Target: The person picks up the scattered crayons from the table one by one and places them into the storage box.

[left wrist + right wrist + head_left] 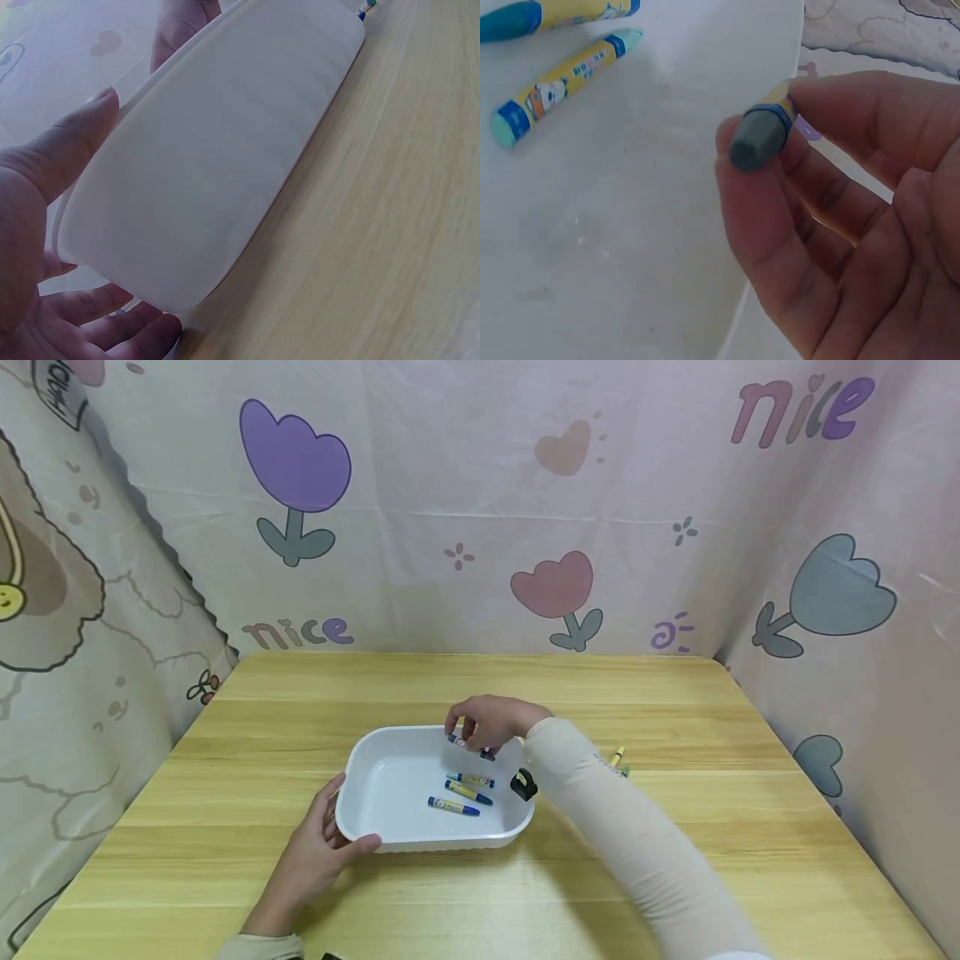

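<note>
Grey-tipped crayon with yellow-and-blue wrapper (761, 139) pinched between fingers of right hand (498, 718), over far side of white rectangular plastic tray (390, 793). Three similar blue- and green-tipped crayons (468, 792) lie in tray's right half. Left hand (318, 843) grips tray's left end, thumb at near rim. More crayons (617, 756) right of tray, partly hidden by beige sleeve (637, 852). Tray on wood-grain desk (465, 902); printed fabric (427, 460) behind.

One white tray (382, 789) held three crayons (453, 807), right fingers (765, 232) pinched one more crayon (759, 139), at least two other crayons (617, 756) lay beyond the tray's right edge
</note>
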`<state>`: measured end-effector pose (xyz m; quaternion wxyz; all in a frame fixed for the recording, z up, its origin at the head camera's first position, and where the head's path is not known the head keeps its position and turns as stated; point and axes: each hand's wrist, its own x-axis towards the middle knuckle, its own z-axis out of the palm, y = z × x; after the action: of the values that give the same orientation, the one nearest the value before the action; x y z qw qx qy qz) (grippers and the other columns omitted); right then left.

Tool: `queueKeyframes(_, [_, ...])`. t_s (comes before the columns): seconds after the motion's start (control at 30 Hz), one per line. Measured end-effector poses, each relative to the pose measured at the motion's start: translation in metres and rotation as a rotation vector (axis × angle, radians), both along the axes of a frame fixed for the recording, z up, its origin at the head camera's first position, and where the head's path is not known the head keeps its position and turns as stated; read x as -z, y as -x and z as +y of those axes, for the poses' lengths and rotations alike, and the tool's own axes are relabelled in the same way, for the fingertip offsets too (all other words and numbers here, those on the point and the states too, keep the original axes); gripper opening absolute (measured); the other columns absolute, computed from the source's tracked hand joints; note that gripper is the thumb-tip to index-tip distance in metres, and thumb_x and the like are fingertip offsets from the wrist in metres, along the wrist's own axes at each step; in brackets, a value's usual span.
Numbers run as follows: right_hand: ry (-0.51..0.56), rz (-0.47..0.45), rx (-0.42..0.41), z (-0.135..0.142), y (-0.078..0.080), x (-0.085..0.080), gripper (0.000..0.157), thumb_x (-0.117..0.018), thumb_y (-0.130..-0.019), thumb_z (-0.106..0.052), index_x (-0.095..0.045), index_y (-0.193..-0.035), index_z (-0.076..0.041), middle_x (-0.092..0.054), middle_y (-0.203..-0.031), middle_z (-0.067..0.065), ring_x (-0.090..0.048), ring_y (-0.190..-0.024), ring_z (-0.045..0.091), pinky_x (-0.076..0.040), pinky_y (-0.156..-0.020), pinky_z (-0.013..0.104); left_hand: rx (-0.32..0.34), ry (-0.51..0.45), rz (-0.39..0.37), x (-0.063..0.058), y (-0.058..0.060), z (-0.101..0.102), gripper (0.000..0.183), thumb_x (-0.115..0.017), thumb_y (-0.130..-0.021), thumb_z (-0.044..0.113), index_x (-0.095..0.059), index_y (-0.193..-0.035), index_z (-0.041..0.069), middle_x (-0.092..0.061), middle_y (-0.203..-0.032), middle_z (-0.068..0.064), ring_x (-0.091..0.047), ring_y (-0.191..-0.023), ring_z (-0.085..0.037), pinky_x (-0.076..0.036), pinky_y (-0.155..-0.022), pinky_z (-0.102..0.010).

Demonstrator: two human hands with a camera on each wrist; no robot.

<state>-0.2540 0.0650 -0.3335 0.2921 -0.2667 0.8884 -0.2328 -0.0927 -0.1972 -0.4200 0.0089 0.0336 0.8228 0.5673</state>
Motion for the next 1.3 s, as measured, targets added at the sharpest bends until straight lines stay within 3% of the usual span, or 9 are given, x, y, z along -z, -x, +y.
queueKeyframes(0.37, [-0.062, -0.032, -0.033, -0.012, -0.001, 0.014, 0.039, -0.064, -0.089, 0.0, -0.064, -0.122, -0.023, -0.059, -0.102, 0.0, -0.059, -0.089, 0.018, -0.056, -0.068, 0.026, -0.002, -0.007, -0.014, -0.001, -0.001, 0.0, 0.1, -0.081, -0.08, 0.012, -0.013, -0.154, 0.006, -0.03, -0.151, -0.027, -0.045, -0.128, -0.041, -0.049, -0.092, -0.027])
queueKeyframes(0.57, [-0.112, -0.023, -0.047, -0.016, -0.003, 0.02, 0.038, -0.065, -0.089, -0.001, -0.066, -0.116, -0.027, -0.06, -0.099, -0.002, -0.058, -0.087, 0.016, -0.055, -0.067, 0.026, 0.002, -0.013, -0.009, 0.0, -0.001, 0.0, 0.1, -0.081, -0.08, 0.011, -0.013, -0.154, 0.006, -0.029, -0.151, -0.028, -0.045, -0.128, -0.041, -0.05, -0.093, -0.029])
queueKeyframes(0.97, [-0.156, -0.037, -0.002, -0.019, -0.008, 0.032, 0.038, -0.067, -0.087, 0.001, -0.067, -0.106, -0.032, -0.061, -0.097, -0.003, -0.058, -0.084, 0.016, -0.053, -0.068, 0.027, 0.005, 0.007, -0.007, 0.001, -0.001, -0.001, 0.101, -0.081, -0.08, 0.013, -0.013, -0.154, 0.006, -0.03, -0.151, -0.028, -0.045, -0.128, -0.041, -0.05, -0.094, -0.035])
queueKeyframes(1.3, [-0.156, -0.044, 0.024, -0.018, -0.009, 0.03, 0.041, -0.066, -0.087, 0.003, -0.067, -0.11, -0.031, -0.061, -0.095, -0.002, -0.058, -0.084, 0.016, -0.052, -0.066, 0.026, 0.009, 0.0, 0.003, 0.001, 0.0, 0.0, 0.1, -0.081, -0.08, 0.011, -0.013, -0.154, 0.005, -0.029, -0.151, -0.029, -0.046, -0.128, -0.041, -0.05, -0.094, -0.033])
